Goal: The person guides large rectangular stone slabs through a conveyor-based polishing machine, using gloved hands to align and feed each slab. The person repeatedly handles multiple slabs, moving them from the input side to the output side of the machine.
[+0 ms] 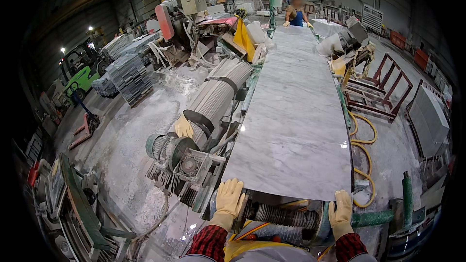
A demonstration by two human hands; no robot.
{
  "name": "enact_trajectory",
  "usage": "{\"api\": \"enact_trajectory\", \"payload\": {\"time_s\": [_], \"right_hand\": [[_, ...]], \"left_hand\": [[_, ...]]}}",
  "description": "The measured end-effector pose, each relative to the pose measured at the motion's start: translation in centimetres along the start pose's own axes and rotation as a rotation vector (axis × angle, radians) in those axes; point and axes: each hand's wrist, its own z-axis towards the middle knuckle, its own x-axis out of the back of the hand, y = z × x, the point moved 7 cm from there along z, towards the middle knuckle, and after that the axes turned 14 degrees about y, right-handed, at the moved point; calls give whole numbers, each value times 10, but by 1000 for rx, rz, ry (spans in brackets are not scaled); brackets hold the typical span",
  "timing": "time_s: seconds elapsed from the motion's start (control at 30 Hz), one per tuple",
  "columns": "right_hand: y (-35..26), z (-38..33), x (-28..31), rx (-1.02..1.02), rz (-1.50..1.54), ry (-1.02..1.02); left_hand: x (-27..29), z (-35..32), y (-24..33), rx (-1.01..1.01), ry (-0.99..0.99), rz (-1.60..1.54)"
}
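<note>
A long grey-veined white stone slab (296, 111) lies flat on a machine with green framing and stretches away from me. My left hand (229, 201), in a cream rubber glove, rests at the slab's near left corner with its fingers stretched out. At the near right corner, my right hand (341, 212), gloved alike, has its fingers extended against the edge. Below the near edge, between my hands, sits a ribbed dark roller (281, 215). At the far end stands a person in blue overalls (296, 15), gloved hands at the slab's end.
Left of the slab are an electric motor (167, 148), a loose cream glove (183, 127) and a strapped bundle of long strips (213, 94). A yellow hose (363, 160) coils on the right, before a dark red metal rack (378, 90). A green forklift (82, 75) stands far left.
</note>
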Motion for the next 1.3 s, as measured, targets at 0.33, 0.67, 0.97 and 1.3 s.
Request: {"api": "enact_trajectory", "payload": {"time_s": [0.33, 0.67, 0.97, 1.3], "right_hand": [[17, -23, -10, -37, -17, -35], [19, -28, -12, 24, 11, -9], [21, -34, -13, 23, -13, -2], [12, -28, -6, 13, 15, -18]], "left_hand": [[6, 3, 4, -27, -6, -14], [11, -3, 2, -13, 24, -27], [11, -2, 3, 8, -42, -41], [16, -6, 4, -17, 5, -42]]}}
